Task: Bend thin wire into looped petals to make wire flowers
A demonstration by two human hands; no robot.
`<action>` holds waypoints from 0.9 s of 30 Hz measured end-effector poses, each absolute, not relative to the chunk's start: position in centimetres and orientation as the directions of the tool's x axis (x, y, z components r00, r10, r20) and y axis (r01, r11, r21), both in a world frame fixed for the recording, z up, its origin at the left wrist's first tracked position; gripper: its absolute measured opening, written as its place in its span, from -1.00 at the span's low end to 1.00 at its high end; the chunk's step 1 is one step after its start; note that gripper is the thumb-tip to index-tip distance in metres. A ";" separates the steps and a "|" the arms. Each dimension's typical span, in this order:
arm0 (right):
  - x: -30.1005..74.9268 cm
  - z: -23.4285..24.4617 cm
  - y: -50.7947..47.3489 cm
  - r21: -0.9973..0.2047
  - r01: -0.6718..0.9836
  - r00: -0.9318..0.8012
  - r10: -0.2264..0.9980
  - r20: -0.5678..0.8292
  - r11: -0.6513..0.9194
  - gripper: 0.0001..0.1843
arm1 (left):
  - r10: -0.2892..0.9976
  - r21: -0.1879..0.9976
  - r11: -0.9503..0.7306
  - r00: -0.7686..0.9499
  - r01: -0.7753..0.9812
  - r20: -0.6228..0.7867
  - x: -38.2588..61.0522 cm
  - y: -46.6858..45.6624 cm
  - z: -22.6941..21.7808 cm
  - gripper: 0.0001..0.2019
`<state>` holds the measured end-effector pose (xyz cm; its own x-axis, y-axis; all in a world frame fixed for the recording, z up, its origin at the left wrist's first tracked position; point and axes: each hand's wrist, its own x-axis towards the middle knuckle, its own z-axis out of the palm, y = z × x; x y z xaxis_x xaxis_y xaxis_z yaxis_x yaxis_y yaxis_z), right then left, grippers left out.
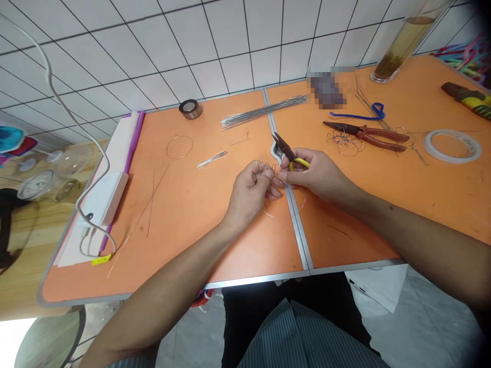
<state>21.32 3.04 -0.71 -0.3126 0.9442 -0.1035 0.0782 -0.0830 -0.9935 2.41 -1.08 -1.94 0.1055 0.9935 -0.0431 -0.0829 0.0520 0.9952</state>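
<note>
Over the seam of the orange folding table (245,245), my left hand (253,186) pinches thin copper-coloured wire (276,167) bent into small loops. Beside it, my right hand (320,174) holds small pliers with yellow handles (284,147), their dark jaws pointing up and away. The fingertips of both hands almost meet at the wire, and some of my right fingertips seem to steady it too. Loose ends of wire curve down below the hands. Exactly how the wire runs between the fingers is too fine to make out.
Behind lie a bundle of silvery wires (264,110), a tape roll (190,109) and short wire pieces (212,159). At right are red-handled long-nose pliers (368,135), a white ring-shaped roll (451,146) and a glass cylinder (401,51). A white power bank (103,199) with cable sits left.
</note>
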 end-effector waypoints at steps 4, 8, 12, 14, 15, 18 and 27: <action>21.3 -0.6 3.1 -0.992 0.104 -0.304 0.947 -0.106 -0.078 -0.71 | 0.995 0.995 0.034 0.097 -0.092 -0.026 2.3 -1.0 -2.1 -0.75; 21.2 -0.7 3.2 -0.994 0.078 -0.298 0.950 -0.096 -0.076 -0.71 | 0.996 0.994 0.031 0.081 -0.107 -0.022 2.5 -1.0 -2.3 -0.74; 21.3 -0.9 3.2 -0.992 -0.018 -0.319 0.941 -0.114 -0.126 -0.67 | 0.997 0.992 0.027 0.068 -0.120 -0.019 2.8 -1.2 -2.3 -0.74; 21.4 -1.0 3.2 -0.986 -0.059 -0.337 0.933 -0.125 -0.153 -0.64 | 0.998 0.993 0.016 0.067 -0.120 -0.008 2.9 -1.3 -2.3 -0.74; 21.5 -1.0 3.2 -0.986 -0.063 -0.345 0.930 -0.124 -0.154 -0.64 | 0.998 0.993 0.012 0.065 -0.121 -0.004 2.9 -1.3 -2.3 -0.75; 21.6 -0.9 3.2 -0.994 -0.019 -0.358 0.929 -0.092 -0.105 -0.69 | 0.999 0.992 -0.002 0.038 -0.124 0.007 2.7 -1.2 -2.2 -0.75; 21.6 -0.6 3.4 -0.993 0.120 -0.256 0.965 -0.050 -0.020 -0.73 | 0.999 0.993 0.043 -0.021 -0.106 -0.045 2.1 -0.9 -1.8 -0.83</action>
